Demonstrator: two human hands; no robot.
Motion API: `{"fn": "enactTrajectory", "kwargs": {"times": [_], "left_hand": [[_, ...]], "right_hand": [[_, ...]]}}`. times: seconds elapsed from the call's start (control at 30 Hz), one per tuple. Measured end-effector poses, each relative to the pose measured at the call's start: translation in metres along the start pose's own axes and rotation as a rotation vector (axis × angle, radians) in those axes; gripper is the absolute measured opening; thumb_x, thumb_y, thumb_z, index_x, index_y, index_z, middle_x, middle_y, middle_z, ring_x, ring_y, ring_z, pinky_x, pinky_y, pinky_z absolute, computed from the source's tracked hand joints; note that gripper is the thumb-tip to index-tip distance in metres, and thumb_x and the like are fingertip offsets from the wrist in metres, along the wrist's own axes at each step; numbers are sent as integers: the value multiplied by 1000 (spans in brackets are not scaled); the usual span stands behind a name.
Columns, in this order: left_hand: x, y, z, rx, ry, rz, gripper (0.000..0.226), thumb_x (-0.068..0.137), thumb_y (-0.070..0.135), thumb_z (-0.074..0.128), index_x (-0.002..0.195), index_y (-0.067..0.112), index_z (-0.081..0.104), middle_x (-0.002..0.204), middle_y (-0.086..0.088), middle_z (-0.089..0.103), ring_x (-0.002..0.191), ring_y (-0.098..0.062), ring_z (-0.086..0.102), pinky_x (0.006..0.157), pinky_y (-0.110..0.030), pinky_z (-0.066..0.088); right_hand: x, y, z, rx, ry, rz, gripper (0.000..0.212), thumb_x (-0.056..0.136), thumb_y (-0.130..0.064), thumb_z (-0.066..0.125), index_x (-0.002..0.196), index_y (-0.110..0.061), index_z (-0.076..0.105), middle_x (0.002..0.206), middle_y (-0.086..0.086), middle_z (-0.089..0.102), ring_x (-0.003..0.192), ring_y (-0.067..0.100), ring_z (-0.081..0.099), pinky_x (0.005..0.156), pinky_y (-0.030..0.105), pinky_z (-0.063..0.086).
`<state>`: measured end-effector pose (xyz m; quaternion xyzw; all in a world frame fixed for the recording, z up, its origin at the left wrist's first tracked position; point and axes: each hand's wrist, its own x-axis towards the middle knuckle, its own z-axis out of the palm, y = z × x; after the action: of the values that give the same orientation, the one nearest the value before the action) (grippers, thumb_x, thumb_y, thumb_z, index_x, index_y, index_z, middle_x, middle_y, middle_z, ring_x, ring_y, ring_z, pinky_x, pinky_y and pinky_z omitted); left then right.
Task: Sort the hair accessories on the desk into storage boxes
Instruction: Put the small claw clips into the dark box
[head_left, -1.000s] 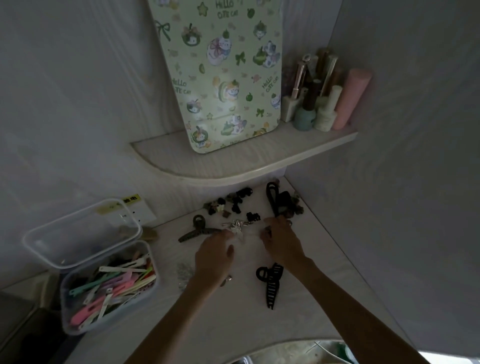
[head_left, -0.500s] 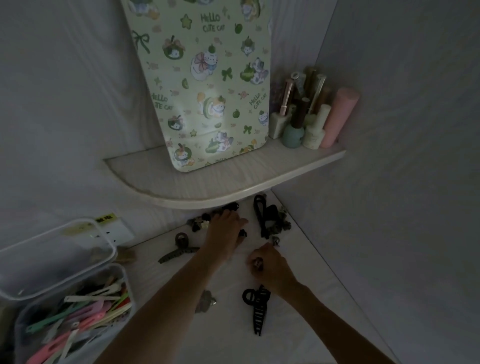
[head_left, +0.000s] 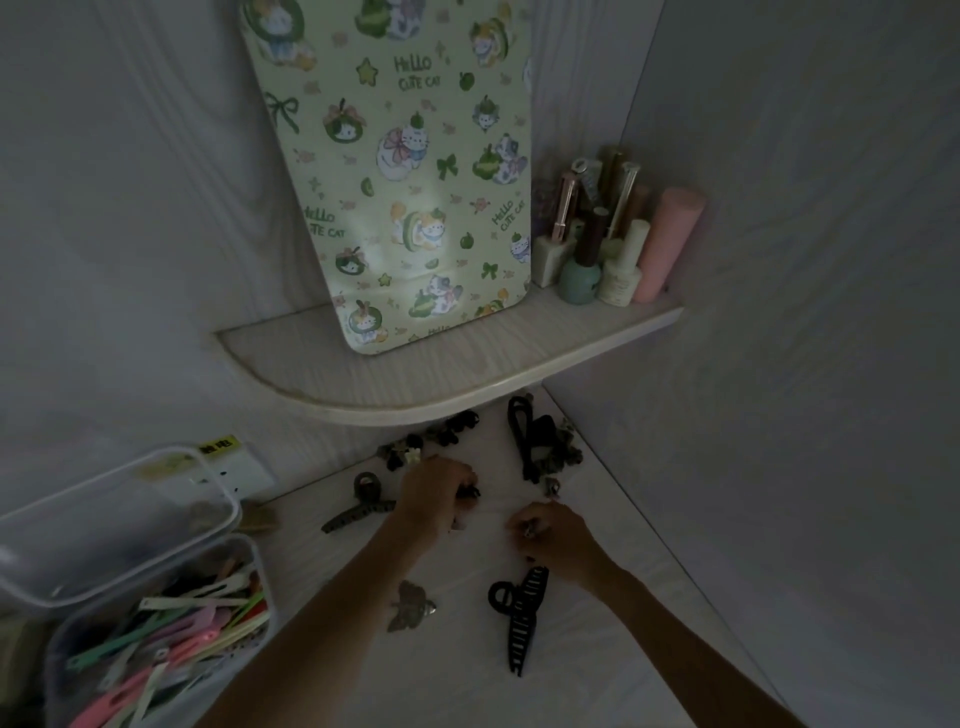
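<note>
Hair accessories lie scattered on the white desk (head_left: 467, 675). My left hand (head_left: 435, 491) is curled over a small dark clip (head_left: 470, 490) near the middle. My right hand (head_left: 556, 535) pinches a tiny metallic clip (head_left: 529, 530). A large black claw clip (head_left: 522, 618) lies just below my right hand. A grey claw clip (head_left: 361, 504) lies left of my left hand. A silvery butterfly clip (head_left: 410, 610) sits beside my left forearm. Small dark clips (head_left: 431, 441) line the back under the shelf. A clear storage box (head_left: 156, 639) at lower left holds several pastel snap clips.
A curved shelf (head_left: 415, 384) overhangs the desk's back, carrying a green cat-print mirror back (head_left: 405, 182) and several nail polish bottles (head_left: 597, 249). The box's clear lid (head_left: 104, 525) stands open against a wall socket (head_left: 234, 467). A black hairband and scrunchies (head_left: 540, 447) sit in the right corner.
The view tilted up over the second. My left hand went from the desk's middle to the dark clips at the back, then drew back a little. My right hand drew nearer with a tiny clip.
</note>
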<state>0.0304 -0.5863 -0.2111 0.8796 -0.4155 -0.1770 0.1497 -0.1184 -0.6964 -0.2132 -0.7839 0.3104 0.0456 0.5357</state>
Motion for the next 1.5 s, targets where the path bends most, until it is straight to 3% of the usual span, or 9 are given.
{"fn": "enactTrajectory", "kwargs": {"times": [0.33, 0.5, 0.67, 0.9, 1.03, 1.13, 1.3, 1.43, 1.5], "left_hand": [[-32, 2, -48, -1645, 84, -667, 25, 86, 17, 64, 105, 3, 61, 100, -5, 65, 82, -10, 64, 75, -24, 53], [-78, -12, -78, -2186, -84, -634, 17, 88, 10, 54, 94, -2, 65, 79, -11, 72, 62, -18, 70, 59, -26, 59], [-139, -36, -91, -2340, 66, -502, 19, 79, 5, 42, 81, 1, 61, 74, -11, 66, 60, -20, 67, 53, -24, 55], [-262, -108, -105, -2263, 849, -697, 32, 93, 13, 34, 65, 9, 50, 45, -1, 53, 36, -9, 50, 38, -15, 39], [-338, -141, -95, -2141, 1237, -887, 35, 96, 15, 33, 66, 9, 49, 63, -6, 54, 65, -16, 50, 76, -25, 45], [-376, -157, -88, -2100, 1291, -963, 33, 98, 32, 35, 83, 8, 52, 81, -6, 52, 88, -21, 51, 107, -31, 32], [-392, -158, -94, -1977, 1210, -996, 32, 98, 34, 33, 87, 18, 58, 54, 0, 62, 52, -15, 52, 55, -20, 41], [-374, -150, -100, -1909, 1168, -999, 43, 99, 34, 27, 132, 14, 47, 139, -3, 49, 131, -19, 41, 111, -32, 27], [-350, -145, -101, -1933, 1108, -926, 41, 100, 29, 29, 131, 9, 47, 138, -3, 48, 133, -21, 39, 112, -35, 26]], "right_hand": [[-15, -42, -13, 778, -109, 326, 27, 86, -4, 59, 113, -9, 60, 100, 7, 64, 90, 19, 63, 73, 21, 50], [-25, -80, 8, 884, -269, 324, 26, 87, -5, 46, 107, -7, 63, 95, 8, 66, 83, 19, 63, 67, 22, 51], [-37, -131, 57, 787, -398, 255, 20, 89, -13, 43, 95, -8, 61, 83, 2, 64, 71, 7, 62, 66, 18, 44], [-63, -203, 198, 725, -798, 388, 19, 89, 2, 50, 105, -7, 53, 82, -9, 53, 60, -15, 58, 56, 3, 44], [-83, -216, 283, 614, -896, 381, 21, 92, -27, 45, 82, -10, 53, 74, 9, 52, 62, 18, 51, 61, 25, 45], [-90, -218, 324, 539, -891, 419, 39, 93, -43, 39, 85, -8, 55, 80, 8, 51, 68, 19, 46, 68, 29, 36], [-86, -218, 337, 438, -930, 477, 66, 93, -54, 27, 143, -11, 29, 151, 10, 28, 142, 26, 21, 115, 43, 15], [-72, -211, 306, 546, -943, 449, 55, 95, -47, 34, 134, -9, 44, 135, 12, 46, 127, 27, 43, 106, 41, 35], [-61, -201, 276, 569, -947, 406, 41, 94, -40, 43, 117, -9, 57, 113, 10, 58, 103, 24, 57, 89, 35, 48]]}}
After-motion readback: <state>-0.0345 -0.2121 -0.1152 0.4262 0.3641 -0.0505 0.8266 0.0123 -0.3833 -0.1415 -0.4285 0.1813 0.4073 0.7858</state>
